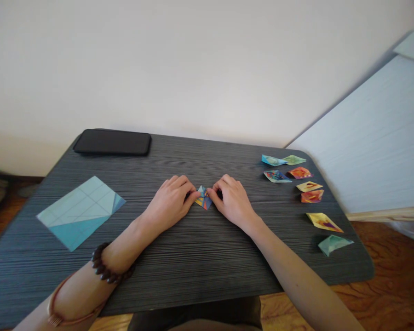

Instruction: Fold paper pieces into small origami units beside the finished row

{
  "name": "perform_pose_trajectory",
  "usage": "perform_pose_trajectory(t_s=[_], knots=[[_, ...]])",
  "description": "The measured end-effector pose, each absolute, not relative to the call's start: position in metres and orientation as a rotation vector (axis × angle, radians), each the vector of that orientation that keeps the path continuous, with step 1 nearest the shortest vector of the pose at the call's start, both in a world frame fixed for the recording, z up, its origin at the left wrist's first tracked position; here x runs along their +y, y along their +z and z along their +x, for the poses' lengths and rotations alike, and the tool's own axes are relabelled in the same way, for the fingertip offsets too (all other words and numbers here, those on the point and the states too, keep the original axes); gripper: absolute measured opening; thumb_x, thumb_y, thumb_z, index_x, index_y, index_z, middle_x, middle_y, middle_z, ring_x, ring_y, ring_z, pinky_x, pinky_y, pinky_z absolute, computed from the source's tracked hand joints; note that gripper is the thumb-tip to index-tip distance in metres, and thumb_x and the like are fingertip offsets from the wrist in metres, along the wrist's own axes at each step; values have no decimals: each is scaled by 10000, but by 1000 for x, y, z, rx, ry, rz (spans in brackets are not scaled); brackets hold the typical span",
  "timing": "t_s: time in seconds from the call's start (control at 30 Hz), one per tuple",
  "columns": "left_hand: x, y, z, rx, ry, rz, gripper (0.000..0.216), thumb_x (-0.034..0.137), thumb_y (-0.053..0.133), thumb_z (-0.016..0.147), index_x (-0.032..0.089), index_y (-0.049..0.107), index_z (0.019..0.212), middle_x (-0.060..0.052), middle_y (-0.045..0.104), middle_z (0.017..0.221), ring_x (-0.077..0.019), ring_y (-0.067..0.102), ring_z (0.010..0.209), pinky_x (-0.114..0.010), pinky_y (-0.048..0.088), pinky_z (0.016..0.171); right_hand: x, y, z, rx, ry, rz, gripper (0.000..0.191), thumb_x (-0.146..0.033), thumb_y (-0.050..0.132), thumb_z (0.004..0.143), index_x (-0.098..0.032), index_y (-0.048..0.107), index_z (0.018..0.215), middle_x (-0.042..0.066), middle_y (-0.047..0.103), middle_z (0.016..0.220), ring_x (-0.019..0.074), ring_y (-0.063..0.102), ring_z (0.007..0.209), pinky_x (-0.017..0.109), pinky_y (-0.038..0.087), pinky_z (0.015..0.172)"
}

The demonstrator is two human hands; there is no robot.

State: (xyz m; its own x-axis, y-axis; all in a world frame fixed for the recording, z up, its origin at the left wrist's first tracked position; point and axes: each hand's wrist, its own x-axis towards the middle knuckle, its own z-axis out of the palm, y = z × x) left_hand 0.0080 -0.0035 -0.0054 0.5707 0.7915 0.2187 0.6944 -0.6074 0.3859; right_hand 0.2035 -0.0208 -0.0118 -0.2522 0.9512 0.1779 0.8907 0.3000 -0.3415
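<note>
A small folded piece of patterned origami paper [204,202], blue with yellow and red, lies near the middle of the dark table between my two hands. My left hand [172,200] pinches its left side between thumb and fingers. On the opposite side my right hand [232,201] pinches the right edge, fingers curled in. The fingertips cover both side corners of the paper. A beaded bracelet [105,266] and a cord bracelet circle my left wrist and forearm.
A light-blue and teal paper sheet [84,209] lies at the left. Behind it rests a black phone-like slab [113,142]. Several folded paper pieces, such as a yellow one [324,222] and a green one [334,244], line the table's right side. A white wall stands behind.
</note>
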Motion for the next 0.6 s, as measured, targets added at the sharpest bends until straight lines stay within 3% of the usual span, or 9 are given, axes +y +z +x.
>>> perform_pose_trajectory(t_s=[0.43,0.6], knots=[[-6,-6,11,1451,423,2408,189,392,516,882,224,588,934,-61,504,1007,-259,438,955,-462,375,810,-17,-11,209,-2118,446,-1633,136,-329,569,872,-200,529,852,17,583,839,154,535,760,297,364,701],[-6,-7,10,1408,433,2412,227,383,492,897,321,581,1097,-53,480,1019,-256,429,959,-461,363,813,-15,-9,213,-2094,574,-1595,93,-279,576,864,-205,532,830,-4,573,792,143,518,738,277,338,677]])
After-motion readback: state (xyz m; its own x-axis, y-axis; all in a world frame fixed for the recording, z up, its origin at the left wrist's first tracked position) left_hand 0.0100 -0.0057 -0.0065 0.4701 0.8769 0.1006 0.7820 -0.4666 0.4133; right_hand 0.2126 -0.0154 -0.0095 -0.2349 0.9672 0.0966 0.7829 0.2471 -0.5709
